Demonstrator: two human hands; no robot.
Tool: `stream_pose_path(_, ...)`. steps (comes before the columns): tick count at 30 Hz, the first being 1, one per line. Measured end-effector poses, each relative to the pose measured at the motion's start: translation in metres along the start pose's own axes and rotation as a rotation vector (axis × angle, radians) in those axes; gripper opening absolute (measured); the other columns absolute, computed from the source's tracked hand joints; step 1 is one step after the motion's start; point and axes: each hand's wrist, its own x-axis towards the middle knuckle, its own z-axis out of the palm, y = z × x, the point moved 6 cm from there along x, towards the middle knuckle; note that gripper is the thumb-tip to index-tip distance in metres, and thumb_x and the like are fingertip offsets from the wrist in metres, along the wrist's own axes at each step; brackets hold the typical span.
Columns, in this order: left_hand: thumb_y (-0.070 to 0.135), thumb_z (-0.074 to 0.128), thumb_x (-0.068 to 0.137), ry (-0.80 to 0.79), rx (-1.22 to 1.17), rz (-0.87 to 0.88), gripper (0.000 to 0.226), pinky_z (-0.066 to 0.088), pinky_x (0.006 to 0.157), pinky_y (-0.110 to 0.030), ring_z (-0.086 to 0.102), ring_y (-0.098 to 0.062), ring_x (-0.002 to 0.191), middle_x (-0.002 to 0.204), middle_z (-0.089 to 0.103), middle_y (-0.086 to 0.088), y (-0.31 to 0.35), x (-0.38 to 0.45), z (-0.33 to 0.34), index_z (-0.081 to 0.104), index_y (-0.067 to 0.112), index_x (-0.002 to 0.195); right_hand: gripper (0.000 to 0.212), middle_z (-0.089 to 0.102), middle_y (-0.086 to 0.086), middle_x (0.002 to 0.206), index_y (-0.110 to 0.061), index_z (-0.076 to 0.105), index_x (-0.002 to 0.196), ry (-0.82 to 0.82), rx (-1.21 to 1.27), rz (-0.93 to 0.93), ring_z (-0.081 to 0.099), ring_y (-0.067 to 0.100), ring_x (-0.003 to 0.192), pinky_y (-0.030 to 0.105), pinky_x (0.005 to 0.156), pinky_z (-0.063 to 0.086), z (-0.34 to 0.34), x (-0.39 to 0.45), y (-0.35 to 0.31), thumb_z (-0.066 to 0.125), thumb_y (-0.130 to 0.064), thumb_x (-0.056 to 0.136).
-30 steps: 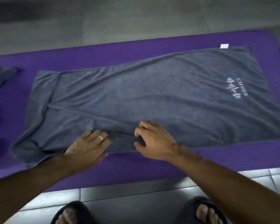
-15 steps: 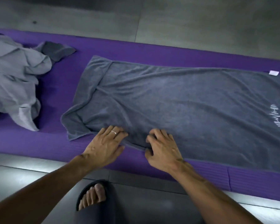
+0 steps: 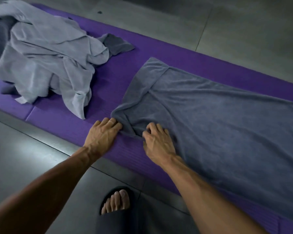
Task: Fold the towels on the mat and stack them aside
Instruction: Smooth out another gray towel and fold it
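Observation:
A dark grey towel [image 3: 218, 124] lies spread along the purple mat [image 3: 108, 78], with its left end folded over and bunched. My left hand [image 3: 103, 134] is at the towel's near-left corner, its fingertips curled into the cloth there. Just to the right, my right hand [image 3: 157, 141] pinches the near edge of the same towel between bent fingers and thumb. The towel's right end runs out of view.
A crumpled pile of light grey towels [image 3: 46, 61] sits on the mat's left part, with a darker towel [image 3: 115, 43] poking out behind it. Grey floor tiles [image 3: 227, 31] surround the mat. My foot in a black slipper [image 3: 116, 200] stands on the floor near the mat's edge.
Both hands have slid left along the towel's near edge to its left corner. The view has swung left, bringing the light grey pile fully into sight.

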Motion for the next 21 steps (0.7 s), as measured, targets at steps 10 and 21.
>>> stream_pose_path(10,0.041,0.053,0.073,-0.046,-0.099,-0.023,0.03,0.045,0.062,-0.033,0.053,-0.02,0.072,0.081,0.059,0.001,-0.012,-0.025,-0.006,0.066,0.018,0.084,0.026,0.064,0.002,0.104,-0.015,0.065,0.112,-0.123,0.373,0.127,0.063,0.02,0.092,0.037,0.084,0.051,-0.01,0.043,0.0,0.06,-0.03,0.091)
stream_pose_path(21,0.016,0.059,0.075,-0.022,-0.31,-0.318,0.016,0.041,0.058,-0.028,0.062,-0.021,0.083,0.084,0.062,0.003,0.002,0.022,0.002,0.064,0.018,0.091,0.028,0.055,0.006,0.112,-0.013,0.059,0.113,-0.052,0.068,0.108,0.056,0.027,0.104,0.04,0.084,0.049,-0.015,0.127,0.018,0.053,-0.017,0.085)
